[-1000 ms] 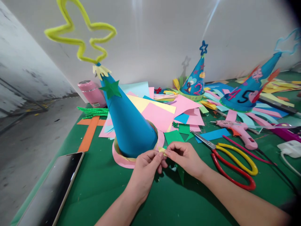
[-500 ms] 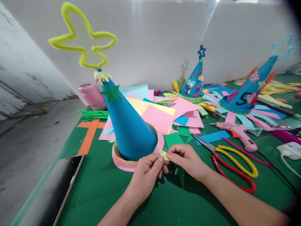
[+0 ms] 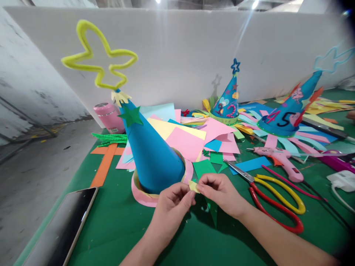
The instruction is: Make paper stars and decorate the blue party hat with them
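Note:
A small yellow paper piece (image 3: 193, 186) is pinched between the fingertips of my left hand (image 3: 173, 207) and my right hand (image 3: 219, 192), just above the green table (image 3: 116, 221). Both hands are closed on it. Right behind them stands a blue paper cone hat (image 3: 151, 151) with a pink brim, a green star and a yellow pipe-cleaner star (image 3: 97, 59) on top. A green paper scrap (image 3: 212, 210) lies under my hands.
Red and yellow scissors (image 3: 274, 199) lie right of my right hand, a pink glue gun (image 3: 280, 157) beyond them. Two more decorated blue hats (image 3: 229, 99) (image 3: 291, 109) stand at the back among coloured paper sheets. A dark tablet (image 3: 61, 229) lies front left, a pink bottle (image 3: 108, 116) behind.
The camera has tilted so the scene sits slightly lower. My hands stay together on the yellow piece, with only small finger movement.

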Available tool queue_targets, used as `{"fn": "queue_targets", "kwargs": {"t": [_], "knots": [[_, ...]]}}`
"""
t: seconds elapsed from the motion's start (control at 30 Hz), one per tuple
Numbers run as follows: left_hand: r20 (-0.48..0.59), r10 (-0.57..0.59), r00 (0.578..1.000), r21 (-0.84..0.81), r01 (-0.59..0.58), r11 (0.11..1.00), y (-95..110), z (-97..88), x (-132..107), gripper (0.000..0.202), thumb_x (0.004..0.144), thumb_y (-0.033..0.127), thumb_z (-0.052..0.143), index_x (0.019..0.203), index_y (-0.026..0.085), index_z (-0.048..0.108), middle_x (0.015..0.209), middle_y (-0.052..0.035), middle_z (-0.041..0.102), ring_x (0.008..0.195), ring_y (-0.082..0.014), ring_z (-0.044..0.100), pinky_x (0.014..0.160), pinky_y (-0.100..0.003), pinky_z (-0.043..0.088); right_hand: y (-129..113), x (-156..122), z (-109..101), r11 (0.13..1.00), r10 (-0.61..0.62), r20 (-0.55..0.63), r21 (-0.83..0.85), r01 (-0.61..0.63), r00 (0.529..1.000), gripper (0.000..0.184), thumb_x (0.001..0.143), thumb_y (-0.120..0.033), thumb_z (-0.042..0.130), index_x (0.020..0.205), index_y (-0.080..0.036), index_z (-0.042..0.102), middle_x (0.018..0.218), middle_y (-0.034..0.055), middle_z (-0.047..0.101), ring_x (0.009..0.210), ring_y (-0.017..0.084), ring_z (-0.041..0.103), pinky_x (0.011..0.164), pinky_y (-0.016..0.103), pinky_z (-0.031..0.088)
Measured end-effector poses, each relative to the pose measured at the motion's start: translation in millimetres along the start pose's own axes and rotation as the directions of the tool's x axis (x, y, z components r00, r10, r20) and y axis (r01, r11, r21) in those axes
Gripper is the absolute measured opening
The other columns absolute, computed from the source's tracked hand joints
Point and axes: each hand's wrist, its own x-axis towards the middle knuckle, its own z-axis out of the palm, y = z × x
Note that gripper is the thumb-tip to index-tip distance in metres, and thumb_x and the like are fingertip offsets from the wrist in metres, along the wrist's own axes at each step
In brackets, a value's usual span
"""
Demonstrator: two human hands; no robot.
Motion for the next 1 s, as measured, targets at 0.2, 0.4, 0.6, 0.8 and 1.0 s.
{"fn": "queue_targets", "kwargs": {"t": [0.2, 0.4, 0.6, 0.8, 1.0], "knots": [[-0.002, -0.014, 1.0, -0.025, 0.014, 1.0, 0, 1.3, 0, 0.015, 0.076, 0.025, 0.056, 0.064, 0.015, 0.056, 0.057, 0.002, 0.054, 0.051, -0.0079, 0.041, 0.049, -0.019, 0.032, -1, 0, 1, 1.0, 0.005, -0.021, 0.003, -0.005, 1.0, 0.022, 0.075, -0.028, 0.053, 0.058, -0.015, 0.049, 0.054, -0.0035, 0.042, 0.051, 0.008, 0.032, 0.046, 0.021, 0.026], [0.01, 0.005, 1.0, -0.061, -0.005, 0.998, -1, 1.5, -1, 0.014, 0.077, 0.026, 0.056, 0.068, 0.015, 0.057, 0.059, 0.0016, 0.054, 0.053, -0.0084, 0.041, 0.05, -0.02, 0.032, 0, 0, 2, 1.0, 0.001, -0.022, 0.02, 0.0, 1.0, 0.023, 0.076, -0.029, 0.053, 0.058, -0.015, 0.048, 0.054, -0.004, 0.04, 0.051, 0.008, 0.031, 0.046, 0.022, 0.025], [-0.002, 0.026, 1.0, -0.092, -0.026, 0.995, -4, 2.4, -1, 0.014, 0.078, 0.026, 0.056, 0.069, 0.016, 0.057, 0.061, 0.0019, 0.052, 0.055, -0.0087, 0.04, 0.051, -0.021, 0.032, 2, -1, 5, 0.999, -0.01, -0.033, 0.053, 0.012, 0.999, 0.023, 0.077, -0.029, 0.054, 0.06, -0.015, 0.048, 0.054, -0.0048, 0.039, 0.05, 0.007, 0.03, 0.045, 0.021, 0.024], [-0.045, 0.067, 0.997, -0.093, -0.071, 0.993, -7, 3.5, -3, 0.013, 0.078, 0.025, 0.055, 0.069, 0.016, 0.058, 0.062, 0.0016, 0.051, 0.058, -0.0097, 0.04, 0.053, -0.021, 0.033, 5, -1, 9, 0.998, -0.046, -0.06, 0.04, 0.048, 0.997, 0.024, 0.077, -0.028, 0.054, 0.059, -0.015, 0.047, 0.053, -0.0051, 0.04, 0.05, 0.007, 0.032, 0.045, 0.02, 0.027], [-0.049, 0.026, 0.998, -0.168, -0.034, 0.985, -10, 2.6, -4, 0.012, 0.078, 0.024, 0.055, 0.071, 0.017, 0.06, 0.062, 0.0009, 0.052, 0.059, -0.0102, 0.042, 0.054, -0.021, 0.034, 2, -3, 10, 0.998, -0.045, -0.058, 0.04, 0.048, 0.997, 0.025, 0.077, -0.032, 0.053, 0.059, -0.016, 0.047, 0.053, -0.004, 0.043, 0.05, 0.008, 0.033, 0.046, 0.021, 0.029]]}}
